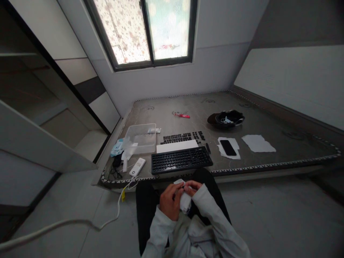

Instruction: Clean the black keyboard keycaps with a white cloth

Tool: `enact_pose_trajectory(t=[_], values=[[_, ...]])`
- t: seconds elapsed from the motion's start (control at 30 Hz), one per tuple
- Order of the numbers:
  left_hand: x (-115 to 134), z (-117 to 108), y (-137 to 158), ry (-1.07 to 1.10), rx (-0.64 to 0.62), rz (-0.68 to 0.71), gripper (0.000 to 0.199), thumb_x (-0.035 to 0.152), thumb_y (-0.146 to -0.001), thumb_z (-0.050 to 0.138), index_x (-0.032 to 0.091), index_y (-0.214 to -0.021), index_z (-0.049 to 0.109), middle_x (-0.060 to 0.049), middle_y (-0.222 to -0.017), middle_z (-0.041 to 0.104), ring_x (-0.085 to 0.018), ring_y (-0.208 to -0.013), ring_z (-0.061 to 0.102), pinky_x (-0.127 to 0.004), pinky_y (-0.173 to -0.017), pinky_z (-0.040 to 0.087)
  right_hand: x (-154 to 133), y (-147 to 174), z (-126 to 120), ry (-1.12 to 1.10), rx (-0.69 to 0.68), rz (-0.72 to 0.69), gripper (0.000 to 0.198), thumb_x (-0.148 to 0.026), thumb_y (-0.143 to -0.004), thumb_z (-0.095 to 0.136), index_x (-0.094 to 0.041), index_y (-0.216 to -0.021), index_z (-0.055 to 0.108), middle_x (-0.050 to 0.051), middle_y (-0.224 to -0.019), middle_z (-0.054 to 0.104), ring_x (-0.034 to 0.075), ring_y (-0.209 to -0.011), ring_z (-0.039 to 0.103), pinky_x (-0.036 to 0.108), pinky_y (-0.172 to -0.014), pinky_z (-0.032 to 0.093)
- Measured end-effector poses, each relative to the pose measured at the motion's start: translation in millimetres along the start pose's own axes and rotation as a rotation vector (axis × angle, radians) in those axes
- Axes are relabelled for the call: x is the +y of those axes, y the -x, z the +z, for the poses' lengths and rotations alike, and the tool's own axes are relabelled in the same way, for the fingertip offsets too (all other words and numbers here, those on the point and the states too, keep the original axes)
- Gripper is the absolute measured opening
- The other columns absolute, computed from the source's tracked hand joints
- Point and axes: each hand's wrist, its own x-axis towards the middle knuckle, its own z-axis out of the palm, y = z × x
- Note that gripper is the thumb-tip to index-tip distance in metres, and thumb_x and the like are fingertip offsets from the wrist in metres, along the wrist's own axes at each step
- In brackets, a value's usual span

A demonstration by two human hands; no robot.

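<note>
I have both hands low over my lap, close in front of my body. My left hand (170, 201) cups a small white crumpled cloth or wipe (185, 201) from the left side, fingers curled around it. My right hand (192, 187) sits on top with its fingertips pinched together at the cloth's upper edge. Something tiny and dark shows between those fingertips, possibly a keycap, but it is too small for me to be sure. Holding it this close, with the cloth wrapped under the fingers, looks to me like a way of rubbing a small piece without dropping it.

Just beyond my fingertips lies the black keyboard frame with empty key sockets (181, 160), on the grey stone-patterned platform (285, 125). Past that is a flat white rectangular sheet (176, 146), then rows of loose black keycaps (184, 137), laid out in order, presumably to keep their places.

Further out and to the left of my left fingers stands a clear plastic rectangular tub (142, 138); I can see nothing definite inside it, though something small and white rests at its far right corner. Out to the right of my right fingers a black upturned cap (226, 119) holds a small pale tangle, perhaps a cord. A black phone (228, 147) rests on a torn white paper.
</note>
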Motion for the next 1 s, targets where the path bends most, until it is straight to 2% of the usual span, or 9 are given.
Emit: enact_pose_trajectory(t=[0.17,0.3,0.4,0.53,0.6,0.7,0.77,0.83,1.0], values=[[-2.8,-2.8,-0.3,0.007,0.009,-0.021,0.022,0.024,-0.088,0.053,0.023,-0.101,0.070,-0.005,-0.092,0.072,-0.016,-0.084,0.067,-0.023,-0.068,0.054,3.6,-4.8,2.1,0.008,-0.052,0.017,0.043,-0.056,-0.053,0.079,-0.019,-0.067,0.063,0.002,-0.067,0.066,0.017,-0.063,0.060,0.030,-0.061,0.048],[-5.6,0.1,-4.8,0.023,0.005,-0.015,0.026,0.028,-0.085,0.058,0.022,-0.108,0.068,-0.007,-0.099,0.070,-0.019,-0.093,0.066,-0.030,-0.081,0.056,11.8,-12.9,-1.1,0.004,-0.075,0.003,0.043,-0.056,-0.057,0.077,-0.018,-0.069,0.064,0.002,-0.066,0.065,0.015,-0.060,0.057,0.028,-0.060,0.046],[-14.6,5.5,-6.4,0.013,-0.019,-0.014,0.041,0.029,-0.075,0.070,0.021,-0.115,0.065,-0.009,-0.106,0.068,-0.022,-0.099,0.065,-0.034,-0.087,0.055,18.6,-17.8,-3.5,0.028,-0.083,-0.019,0.042,-0.057,-0.063,0.073,-0.017,-0.071,0.065,0.002,-0.066,0.063,0.015,-0.061,0.056,0.027,-0.060,0.045],[-33.3,9.0,-6.1,-0.046,-0.057,-0.040,0.024,0.026,-0.081,0.063,0.025,-0.103,0.071,-0.005,-0.091,0.072,-0.017,-0.083,0.069,-0.028,-0.075,0.058,27.5,-18.9,-8.1,0.106,-0.151,0.016,0.047,-0.064,-0.063,0.069,-0.018,-0.068,0.063,0.001,-0.063,0.061,0.015,-0.059,0.056,0.028,-0.056,0.048],[-42.0,8.1,-6.4,-0.081,-0.008,-0.049,0.018,0.029,-0.083,0.060,0.026,-0.095,0.074,-0.003,-0.083,0.073,-0.016,-0.076,0.069,-0.026,-0.069,0.057,31.3,-21.6,-15.1,0.116,-0.182,0.043,0.047,-0.065,-0.064,0.068,-0.019,-0.072,0.063,0.004,-0.074,0.065,0.018,-0.068,0.062,0.031,-0.063,0.052],[-52.0,5.6,-6.5,-0.099,0.096,-0.056,0.020,0.035,-0.085,0.058,0.025,-0.090,0.074,-0.003,-0.078,0.071,-0.015,-0.072,0.068,-0.024,-0.065,0.056,31.5,-38.7,-38.9,0.212,-0.151,-0.045,0.044,-0.063,-0.069,0.064,-0.019,-0.072,0.061,0.011,-0.102,0.068,0.024,-0.089,0.065,0.039,-0.080,0.051],[-57.2,4.2,-4.9,-0.089,0.132,-0.044,0.022,0.038,-0.085,0.057,0.024,-0.089,0.074,-0.004,-0.080,0.072,-0.015,-0.073,0.068,-0.024,-0.067,0.056,26.0,-61.9,-64.5,0.400,-0.044,-0.170,0.043,-0.063,-0.073,0.060,-0.020,-0.070,0.060,0.013,-0.109,0.067,0.025,-0.095,0.064,0.040,-0.087,0.049],[-62.0,3.8,-0.9,-0.076,0.125,-0.030,0.024,0.040,-0.086,0.056,0.025,-0.088,0.074,-0.004,-0.080,0.072,-0.015,-0.074,0.068,-0.024,-0.069,0.056,16.0,-92.9,-95.1,0.751,0.161,-0.241,0.039,-0.058,-0.076,0.057,-0.021,-0.068,0.061,0.011,-0.107,0.068,0.024,-0.099,0.063,0.037,-0.092,0.047],[-73.6,7.0,17.2,-0.063,0.063,-0.039,0.025,0.043,-0.086,0.054,0.026,-0.086,0.073,-0.003,-0.079,0.072,-0.015,-0.072,0.068,-0.023,-0.066,0.056,-13.2,-175.9,-159.0,1.048,0.370,-0.095,0.024,-0.037,-0.082,0.057,-0.016,-0.076,0.068,0.015,-0.107,0.067,0.025,-0.107,0.059,0.034,-0.095,0.045]])
